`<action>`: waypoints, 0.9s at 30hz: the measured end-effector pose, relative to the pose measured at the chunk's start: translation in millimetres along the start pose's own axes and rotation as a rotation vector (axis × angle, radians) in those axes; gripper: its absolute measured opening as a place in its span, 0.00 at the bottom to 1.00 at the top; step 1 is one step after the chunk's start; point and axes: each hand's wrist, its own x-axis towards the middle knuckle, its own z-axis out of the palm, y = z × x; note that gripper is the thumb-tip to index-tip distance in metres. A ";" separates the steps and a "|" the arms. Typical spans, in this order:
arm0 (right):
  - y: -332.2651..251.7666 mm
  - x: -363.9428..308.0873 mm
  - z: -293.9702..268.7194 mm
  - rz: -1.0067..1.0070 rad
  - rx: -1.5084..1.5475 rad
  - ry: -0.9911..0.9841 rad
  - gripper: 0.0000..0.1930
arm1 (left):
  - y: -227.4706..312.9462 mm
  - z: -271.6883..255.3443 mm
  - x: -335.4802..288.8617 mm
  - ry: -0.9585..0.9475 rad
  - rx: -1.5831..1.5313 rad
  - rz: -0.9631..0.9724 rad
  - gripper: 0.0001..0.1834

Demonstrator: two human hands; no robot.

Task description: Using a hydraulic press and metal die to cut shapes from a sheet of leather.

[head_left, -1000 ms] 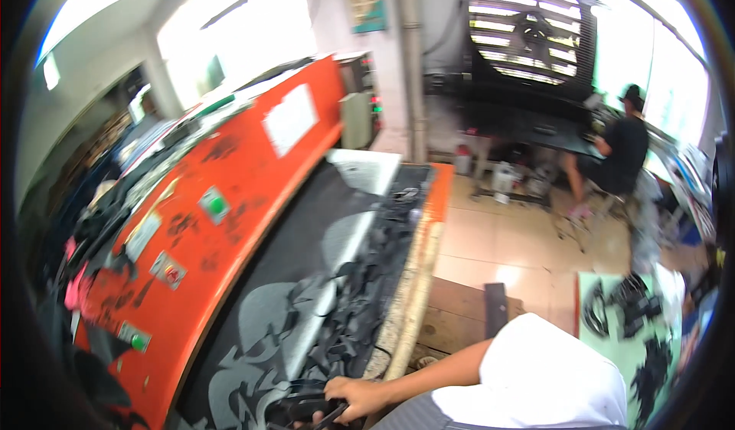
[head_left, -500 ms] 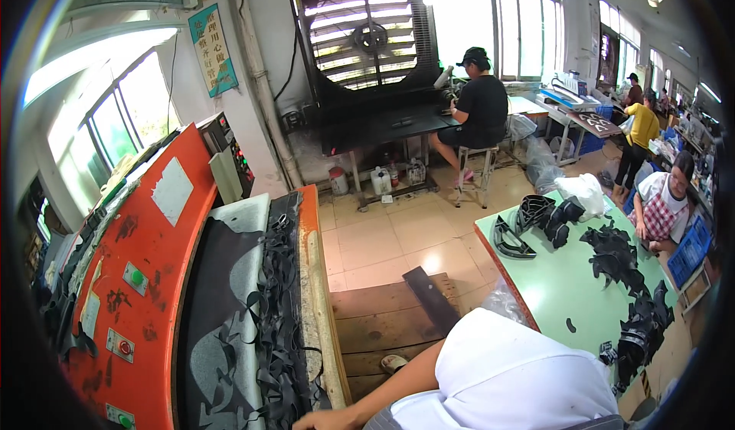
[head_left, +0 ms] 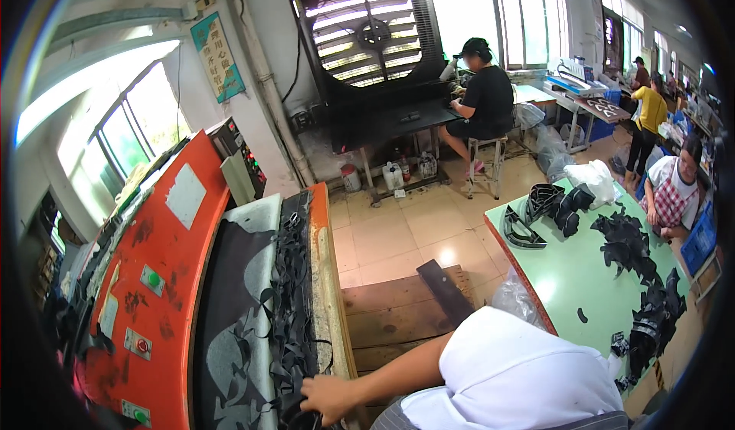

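Observation:
My right hand [head_left: 331, 398] reaches in from the bottom, its bare forearm coming out of a white sleeve [head_left: 528, 365]. Its bent fingers close on the edge of a heap of black cut-out scraps [head_left: 292, 330], thin flexible strips and webs left round cut shapes. Where the fingertips press into the heap they are partly hidden. Beside the heap, a dark sheet [head_left: 230, 277] lies on the grey-white bed [head_left: 259, 214] of a large orange machine [head_left: 172, 223]. My left hand is out of sight.
Green and red buttons [head_left: 138, 344] sit on the machine's orange panel. To the right, a pale green table [head_left: 547, 277] carries black moulded parts [head_left: 522, 231] and piles of black pieces [head_left: 624, 242]. A wooden platform [head_left: 394, 319] lies between them. Co-workers [head_left: 486, 97] sit and stand farther off.
The view has shifted, so the machine and table sit farther right and lower. My right hand, earlier cut off by the lower edge, now shows more fully on the scraps.

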 end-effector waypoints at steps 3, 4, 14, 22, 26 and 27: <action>-21.2 2.4 -6.5 0.007 -0.024 -0.161 0.24 | 11.6 -13.7 -6.6 0.040 0.064 -0.001 0.24; -19.5 1.6 -3.6 0.056 0.066 -0.107 0.24 | 15.4 -16.7 -8.4 0.052 0.084 -0.002 0.24; 47.6 -1.3 -43.1 0.315 0.680 0.120 0.22 | 41.5 -44.7 -9.9 0.068 0.268 -0.047 0.26; 68.4 -0.6 -94.2 0.197 0.020 0.266 0.24 | 59.2 -72.7 11.0 0.116 0.392 -0.015 0.27; 34.4 17.7 -40.6 -0.091 -0.433 0.020 0.24 | 73.2 -75.3 30.4 0.194 0.431 0.043 0.28; 31.9 16.5 -30.7 -0.128 -0.439 -0.018 0.23 | 79.7 -77.0 32.3 0.213 0.446 0.052 0.28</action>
